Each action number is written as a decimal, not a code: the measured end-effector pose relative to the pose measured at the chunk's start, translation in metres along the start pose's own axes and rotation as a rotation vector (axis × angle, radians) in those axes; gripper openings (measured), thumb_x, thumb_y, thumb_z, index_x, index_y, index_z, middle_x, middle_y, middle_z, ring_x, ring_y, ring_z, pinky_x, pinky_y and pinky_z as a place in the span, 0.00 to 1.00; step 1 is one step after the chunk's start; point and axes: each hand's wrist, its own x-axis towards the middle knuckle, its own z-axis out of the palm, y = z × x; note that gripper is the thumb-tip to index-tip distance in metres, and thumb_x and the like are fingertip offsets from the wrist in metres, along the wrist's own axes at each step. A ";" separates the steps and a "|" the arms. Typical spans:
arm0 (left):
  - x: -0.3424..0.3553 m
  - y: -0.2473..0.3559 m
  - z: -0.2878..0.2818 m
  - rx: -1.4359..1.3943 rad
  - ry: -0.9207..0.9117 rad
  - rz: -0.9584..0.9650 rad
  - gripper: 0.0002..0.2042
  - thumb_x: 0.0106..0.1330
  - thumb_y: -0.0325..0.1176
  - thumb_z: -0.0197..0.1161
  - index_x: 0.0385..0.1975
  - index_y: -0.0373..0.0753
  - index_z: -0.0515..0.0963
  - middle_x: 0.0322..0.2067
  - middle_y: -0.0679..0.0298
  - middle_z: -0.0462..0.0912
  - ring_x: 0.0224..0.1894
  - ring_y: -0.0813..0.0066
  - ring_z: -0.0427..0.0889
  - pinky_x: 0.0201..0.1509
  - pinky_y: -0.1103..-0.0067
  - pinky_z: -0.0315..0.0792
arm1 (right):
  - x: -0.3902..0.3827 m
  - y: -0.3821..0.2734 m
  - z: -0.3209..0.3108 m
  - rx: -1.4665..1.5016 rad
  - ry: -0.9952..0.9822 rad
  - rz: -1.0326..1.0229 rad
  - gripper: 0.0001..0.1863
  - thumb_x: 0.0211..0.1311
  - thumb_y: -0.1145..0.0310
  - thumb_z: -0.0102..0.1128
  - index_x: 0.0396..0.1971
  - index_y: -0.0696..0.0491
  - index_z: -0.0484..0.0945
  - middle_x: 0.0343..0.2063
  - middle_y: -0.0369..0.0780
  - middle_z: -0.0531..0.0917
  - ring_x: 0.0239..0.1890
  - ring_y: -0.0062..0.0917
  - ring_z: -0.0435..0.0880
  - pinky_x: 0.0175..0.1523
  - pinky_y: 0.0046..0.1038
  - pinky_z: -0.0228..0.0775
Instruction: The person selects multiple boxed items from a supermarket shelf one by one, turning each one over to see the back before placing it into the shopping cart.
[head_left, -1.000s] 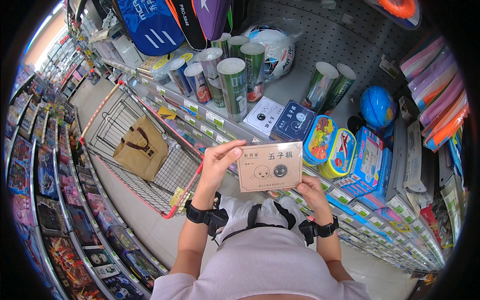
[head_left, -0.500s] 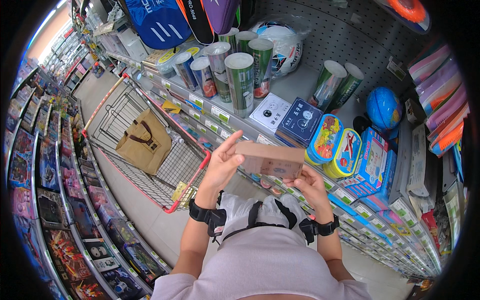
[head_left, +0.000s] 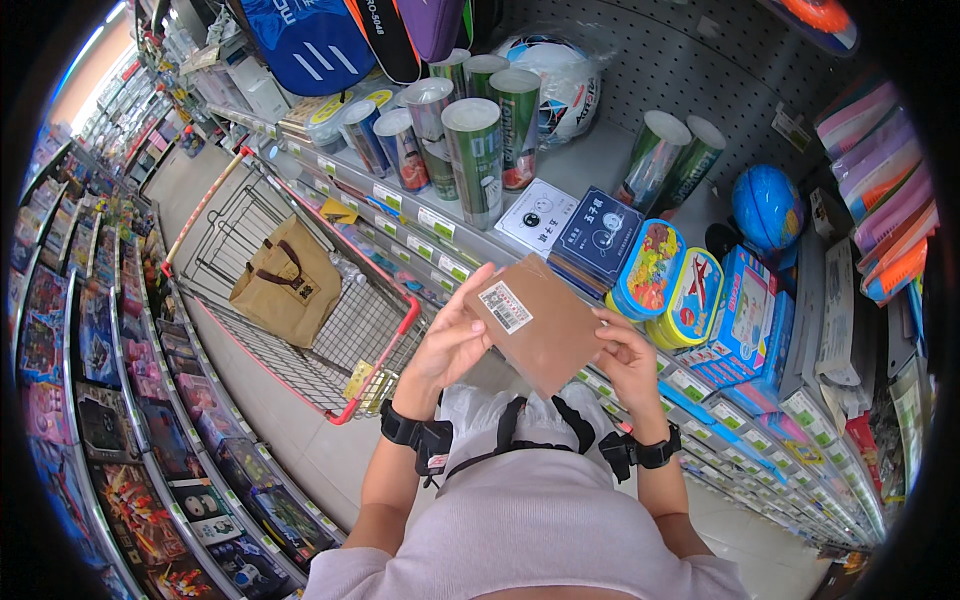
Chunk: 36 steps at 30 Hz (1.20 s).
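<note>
I hold a brown flat box [head_left: 545,325] in front of me, tilted at an angle, its back with a white barcode label facing up. My left hand [head_left: 452,335] is closed on its left edge and my right hand [head_left: 626,360] grips its right side. Just beyond it on the shelf lie a white game box [head_left: 535,210] and a navy game box [head_left: 596,235], beside two plastic tubs, one blue [head_left: 650,270] and one yellow [head_left: 686,297].
A shopping cart [head_left: 350,370] with a tan bag [head_left: 285,280] stands at my left. Tubes [head_left: 470,160], a bagged ball [head_left: 560,85], a small globe [head_left: 768,207] and boxed toys [head_left: 760,320] fill the shelf. Another shelf [head_left: 140,470] lines the far left.
The box was face up with its printed front showing, then edge-on, and now shows its plain back and label. My hands have shifted their hold as it turned.
</note>
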 end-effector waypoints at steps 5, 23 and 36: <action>0.001 -0.001 -0.002 -0.068 -0.064 0.008 0.32 0.47 0.17 0.49 0.57 0.36 0.50 0.58 0.58 0.49 0.59 0.65 0.52 0.59 0.70 0.53 | -0.002 -0.001 -0.001 0.017 -0.024 -0.007 0.18 0.42 0.93 0.44 0.34 0.60 0.72 0.49 0.45 0.63 0.48 0.29 0.69 0.49 0.27 0.65; -0.023 0.011 -0.024 0.436 0.332 -0.016 0.24 0.60 0.40 0.50 0.51 0.32 0.58 0.44 0.58 0.67 0.44 0.72 0.71 0.46 0.82 0.67 | 0.025 0.011 0.016 -0.180 -0.120 0.032 0.22 0.42 0.85 0.55 0.42 0.60 0.69 0.44 0.42 0.68 0.43 0.25 0.71 0.46 0.26 0.65; -0.099 0.029 -0.063 0.587 0.723 -0.121 0.16 0.58 0.41 0.53 0.40 0.36 0.70 0.23 0.70 0.73 0.24 0.87 0.70 0.28 0.90 0.65 | 0.071 0.069 0.077 -0.170 -0.154 0.403 0.15 0.54 0.70 0.52 0.38 0.64 0.68 0.29 0.40 0.76 0.31 0.17 0.74 0.35 0.19 0.69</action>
